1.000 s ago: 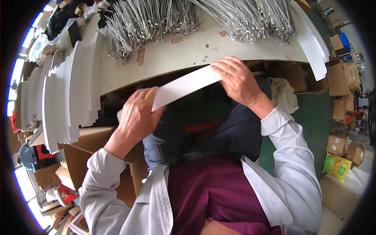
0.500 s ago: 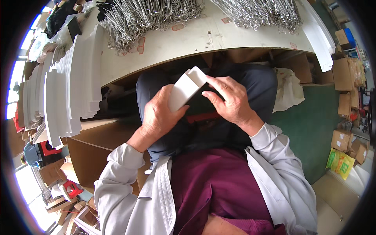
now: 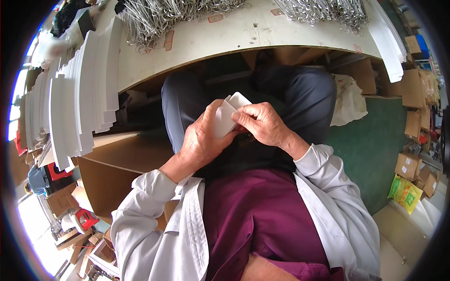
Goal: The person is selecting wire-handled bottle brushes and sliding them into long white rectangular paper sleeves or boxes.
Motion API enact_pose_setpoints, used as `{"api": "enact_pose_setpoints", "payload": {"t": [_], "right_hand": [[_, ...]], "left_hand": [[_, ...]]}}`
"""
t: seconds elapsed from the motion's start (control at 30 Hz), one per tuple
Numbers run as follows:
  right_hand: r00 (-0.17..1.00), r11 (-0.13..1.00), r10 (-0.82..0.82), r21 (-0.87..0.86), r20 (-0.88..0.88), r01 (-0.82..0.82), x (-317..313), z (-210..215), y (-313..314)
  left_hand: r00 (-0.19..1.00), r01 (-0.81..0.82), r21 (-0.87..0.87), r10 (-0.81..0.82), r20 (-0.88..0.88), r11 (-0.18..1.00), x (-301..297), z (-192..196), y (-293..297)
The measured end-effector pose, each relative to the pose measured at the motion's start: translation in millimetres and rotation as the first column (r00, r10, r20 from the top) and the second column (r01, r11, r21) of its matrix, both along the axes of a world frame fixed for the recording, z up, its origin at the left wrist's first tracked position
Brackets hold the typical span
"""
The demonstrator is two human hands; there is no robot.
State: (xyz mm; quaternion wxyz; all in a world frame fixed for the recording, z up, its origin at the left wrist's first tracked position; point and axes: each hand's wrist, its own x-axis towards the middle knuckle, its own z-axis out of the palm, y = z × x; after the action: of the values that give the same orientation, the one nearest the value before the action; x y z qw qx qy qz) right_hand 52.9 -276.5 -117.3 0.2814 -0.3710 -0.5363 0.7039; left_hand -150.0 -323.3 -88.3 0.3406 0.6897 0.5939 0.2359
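Over my lap I hold a small white carton (image 3: 222, 120), tilted, its flap end (image 3: 240, 99) pointing away from me. My left hand (image 3: 200, 139) is wrapped round the carton's left side and lower end. The fingers and thumb of my right hand (image 3: 265, 124) are closed on the carton's right edge, just below the raised flap. My hands hide the lower part of the carton, and its inside does not show.
Ahead is a pale table (image 3: 262, 37) bearing two heaps of metal wire pieces with looped ends (image 3: 164, 18). Flat white cartons (image 3: 84, 93) overhang its left end; long white strips (image 3: 386, 44) lie at its right. An open cardboard box (image 3: 108, 182) stands left of my legs.
My right hand has moved left and down onto the carton and closed on its edge. The carton has shifted slightly toward me, and the view has tilted down a little.
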Motion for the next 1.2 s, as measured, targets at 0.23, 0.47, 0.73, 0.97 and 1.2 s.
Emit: {"api": "enact_pose_setpoints", "payload": {"t": [0.23, 0.47, 0.73, 0.97, 1.2], "right_hand": [[0.978, 0.962, -0.013, 0.27, 0.208, -0.045, -5, 3, -8], [0.934, 0.895, -0.351, 0.27, -0.069, 0.356, -17, -3, -25], [0.869, 0.736, -0.357, 0.676, 0.343, 0.035, -14, 11, -20], [0.935, 0.862, -0.325, 0.452, 0.145, 0.23, -22, 4, -18], [0.928, 0.928, -0.35, 0.178, 0.124, 0.326, -22, 2, -16]], "left_hand": [[0.998, 0.044, -0.038, -0.042, 0.05, 0.998, 4, -3, 9], [0.999, -0.018, 0.042, 0.02, -0.045, 0.999, 8, -3, 8], [0.989, -0.13, -0.049, 0.133, 0.071, 0.99, 13, -5, 0], [0.992, -0.117, 0.087, 0.121, -0.042, 0.989, 15, -17, -2], [0.989, -0.129, 0.161, 0.139, -0.049, 0.978, 19, -18, -7]]}}
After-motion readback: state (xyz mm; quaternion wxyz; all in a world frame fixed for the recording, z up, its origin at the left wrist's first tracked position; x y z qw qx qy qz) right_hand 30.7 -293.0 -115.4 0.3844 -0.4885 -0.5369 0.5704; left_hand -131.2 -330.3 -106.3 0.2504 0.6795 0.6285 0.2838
